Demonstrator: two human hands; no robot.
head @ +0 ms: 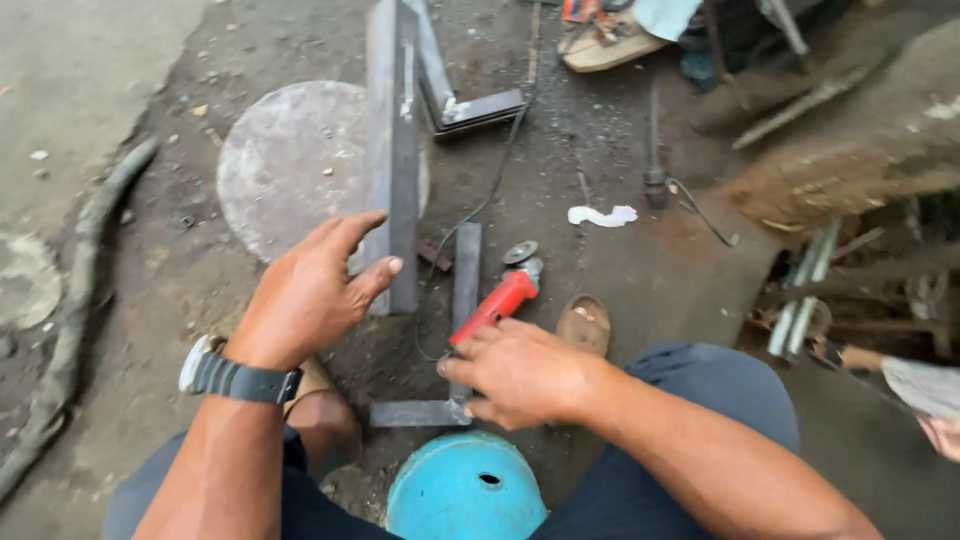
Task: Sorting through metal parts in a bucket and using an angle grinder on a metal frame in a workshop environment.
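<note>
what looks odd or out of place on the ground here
A red angle grinder lies on the dirt right by a sandalled foot, its cord trailing loose. The right hand rests at its handle end; the left hand steadies a long steel bar. A white scrap lies nearby.

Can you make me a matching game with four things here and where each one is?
Things:
1. grinder
2. blue drum
3. watch
4. white rag

Places:
A. on the left wrist
B. lying alone on the dirt, farther off
C. at the bottom, between the knees
D. on the ground just beyond the right hand

Pairs: 1-D, 2-C, 3-A, 4-B
</note>
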